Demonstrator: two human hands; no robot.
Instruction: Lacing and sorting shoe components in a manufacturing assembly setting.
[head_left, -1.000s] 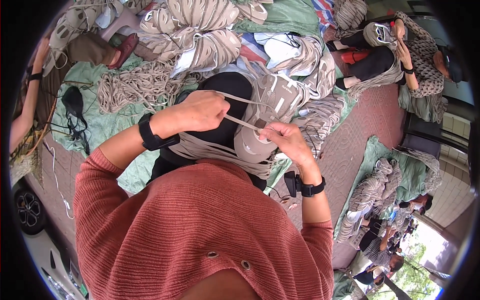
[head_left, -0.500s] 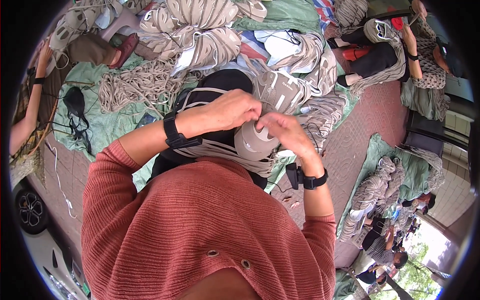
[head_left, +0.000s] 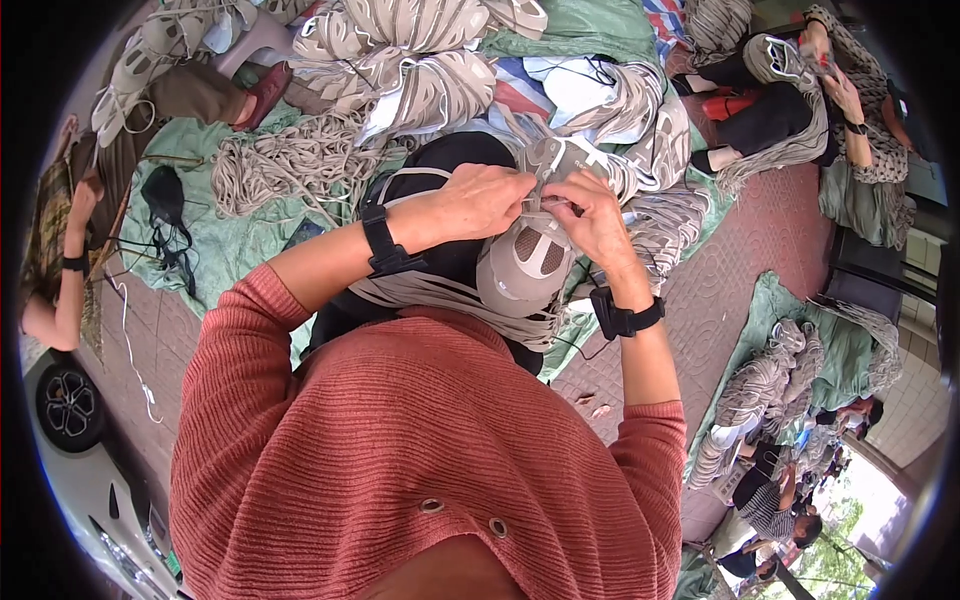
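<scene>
A grey-beige sneaker [head_left: 518, 282] rests against my dark-clad lap, its toe with brown mesh panels pointing toward me. Over its lacing area my left hand [head_left: 480, 203] pinches a thin pale shoelace [head_left: 533, 203], fingertips close to the shoe's tongue. My right hand [head_left: 594, 222] is closed on the lace from the other side, thumb and forefinger together. The fingers partly hide the lace's path and the eyelets. Long loose beige laces [head_left: 440, 292] lie across my lap below the shoe.
A tangled heap of laces [head_left: 290, 165] lies on the green sheet [head_left: 205, 235] at the left. Bundled shoe uppers [head_left: 430, 95] pile up ahead. Co-workers sit at the far left and upper right, the latter holding something red. A parked car [head_left: 85, 490] stands at lower left.
Both hands have shifted up off the toe toward the shoe's tongue, uncovering the mesh panels. The right fingers have drawn closer together. The co-worker at upper right has brought both hands together.
</scene>
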